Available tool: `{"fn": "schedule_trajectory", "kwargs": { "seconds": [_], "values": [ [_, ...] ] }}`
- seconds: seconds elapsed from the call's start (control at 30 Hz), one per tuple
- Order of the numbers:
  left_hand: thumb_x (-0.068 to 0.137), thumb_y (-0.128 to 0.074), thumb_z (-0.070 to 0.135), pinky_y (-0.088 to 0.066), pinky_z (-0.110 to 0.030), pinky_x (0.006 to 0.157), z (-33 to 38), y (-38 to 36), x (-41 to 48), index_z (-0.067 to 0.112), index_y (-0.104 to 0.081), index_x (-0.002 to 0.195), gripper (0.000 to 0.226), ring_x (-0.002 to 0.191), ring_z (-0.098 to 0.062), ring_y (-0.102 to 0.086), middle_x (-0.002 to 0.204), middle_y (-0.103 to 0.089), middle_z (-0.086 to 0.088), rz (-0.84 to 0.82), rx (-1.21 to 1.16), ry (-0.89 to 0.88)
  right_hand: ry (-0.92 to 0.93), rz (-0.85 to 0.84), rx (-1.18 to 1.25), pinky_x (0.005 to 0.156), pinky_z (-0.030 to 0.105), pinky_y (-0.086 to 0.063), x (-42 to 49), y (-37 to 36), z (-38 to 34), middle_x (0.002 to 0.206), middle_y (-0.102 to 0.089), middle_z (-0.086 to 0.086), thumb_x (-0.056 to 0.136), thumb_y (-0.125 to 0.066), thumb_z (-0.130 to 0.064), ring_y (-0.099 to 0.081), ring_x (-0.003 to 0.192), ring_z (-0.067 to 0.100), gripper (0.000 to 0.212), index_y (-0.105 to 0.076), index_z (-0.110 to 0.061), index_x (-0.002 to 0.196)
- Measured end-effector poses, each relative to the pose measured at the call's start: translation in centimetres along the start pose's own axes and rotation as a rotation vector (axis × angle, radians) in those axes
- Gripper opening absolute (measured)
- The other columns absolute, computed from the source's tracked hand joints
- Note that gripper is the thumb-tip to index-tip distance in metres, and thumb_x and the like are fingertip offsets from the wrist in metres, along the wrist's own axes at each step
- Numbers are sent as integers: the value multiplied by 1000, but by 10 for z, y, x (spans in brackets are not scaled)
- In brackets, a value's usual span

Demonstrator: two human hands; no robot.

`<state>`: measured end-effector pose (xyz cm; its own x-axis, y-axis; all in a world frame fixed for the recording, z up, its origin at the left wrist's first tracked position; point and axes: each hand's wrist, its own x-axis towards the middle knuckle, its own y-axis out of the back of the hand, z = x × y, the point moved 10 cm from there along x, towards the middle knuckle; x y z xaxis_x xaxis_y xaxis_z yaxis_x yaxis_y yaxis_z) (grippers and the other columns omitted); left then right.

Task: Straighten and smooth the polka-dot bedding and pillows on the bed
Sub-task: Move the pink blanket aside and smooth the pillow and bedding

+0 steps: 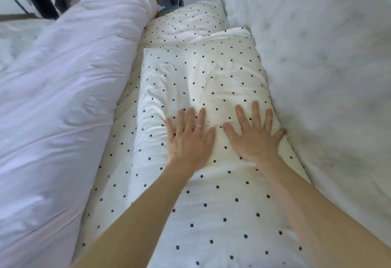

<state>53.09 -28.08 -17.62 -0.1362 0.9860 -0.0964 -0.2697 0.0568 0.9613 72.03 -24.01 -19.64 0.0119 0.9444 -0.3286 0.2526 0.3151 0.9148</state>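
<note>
Bedding [201,81]: dotted, folded into a long pad down the middle of the bed. Long axis head to foot, far end toward the head edge. Pillow [190,22], same dots, just past that far end and partly tucked under it, at the head edge. Dotted sheet [118,161] showing beside the pad toward the left edge.

Left hand [190,138]: flat on the pad, fingers straight and spread, gripping nothing; ring [199,127] on one finger. Right hand [254,134]: likewise flat and spread, holding nothing, outer finger at the pad's right border. Side by side, apart, both near the middle of the pad's length, fingertips pointing toward the head edge.

Creases: fanned out ahead of the fingertips, heaviest on the left half; near part under the forearms looks flatter.

Judged step: smoothing, partway. Wrinkled stretch directly ahead of both palms along the long axis, so a push toward the head edge suits. Left hand nearer the deep folds, right hand nearer the border. Pillow beyond easy reach from this position.

Surroundings: plain white roll [74,77] along the left edge, against the sheet. White fleece [317,66] rising along the right edge, touching the pad. Risk, as a guess: fabric bunching against the pillow.
</note>
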Motion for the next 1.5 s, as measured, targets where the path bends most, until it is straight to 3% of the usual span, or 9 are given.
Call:
{"fn": "schedule_trajectory", "kwargs": {
  "seconds": [0.37,0.6,0.77,0.9,1.0,1.07,1.2,1.27,1.5],
  "values": [
    [79,-18,91,-36,-65,103,-77,-21,-249,70,23,137,74,148,-40,5,148,40,34,-257,-162,349,-257,-121,160,114,59,-32,-270,-35,122,170,8,-3,81,-41,-84,-20,151,34,86,8,-64,149],
    [95,-32,64,6,-60,119,-13,51,-229,49,-14,156,65,155,-26,1,168,3,10,176,-57,-76,339,446,148,120,59,-17,-253,61,-9,172,2,1,96,-47,-57,-2,158,30,70,-22,-39,160],
    [96,-52,51,-50,-36,88,-92,-46,-339,55,27,146,93,113,-26,-48,155,43,10,-299,-60,162,-139,-210,23,112,72,-27,-277,-74,96,155,46,-14,85,-21,-87,19,152,43,83,28,-59,146],
    [94,-51,29,-40,-42,99,-112,-33,-344,56,19,148,92,134,-27,-39,166,-1,0,-421,55,245,-282,-112,9,112,75,-21,-299,-55,77,163,35,11,94,-46,-59,7,151,52,100,31,-34,153],
    [86,-54,19,-26,-49,114,-81,27,-302,27,-29,152,71,147,-38,-20,161,-18,-8,-53,55,120,55,195,10,115,72,-16,-292,-7,-2,167,26,13,89,-53,-47,10,153,47,94,2,-26,163],
    [85,-56,17,-22,-50,119,-63,29,-291,28,-17,158,83,152,-36,-8,167,-3,-6,-23,12,3,264,308,-12,114,70,-21,-295,1,-31,170,15,10,87,-51,-43,3,155,44,88,-8,-33,163],
    [78,-52,6,-46,-31,90,-74,-30,-319,56,30,143,116,152,-24,19,148,46,27,-373,-48,39,147,-166,-260,111,77,-21,-298,-80,21,153,51,-7,92,-52,-49,39,147,33,96,19,-45,156],
    [78,-50,8,-43,-26,74,-82,-39,-334,58,29,143,114,149,-27,-20,148,45,29,-466,-65,66,91,-241,-303,112,78,-14,-303,-89,31,155,50,-4,92,-48,-53,40,145,38,96,25,-45,154],
    [95,-44,25,-25,-45,119,-88,-2,-359,38,-7,159,76,145,-18,-28,167,9,13,-564,-11,103,-1,-422,-247,114,73,-16,-347,-92,-9,162,40,1,96,-39,-63,14,152,49,90,19,-34,159]
  ]
}}
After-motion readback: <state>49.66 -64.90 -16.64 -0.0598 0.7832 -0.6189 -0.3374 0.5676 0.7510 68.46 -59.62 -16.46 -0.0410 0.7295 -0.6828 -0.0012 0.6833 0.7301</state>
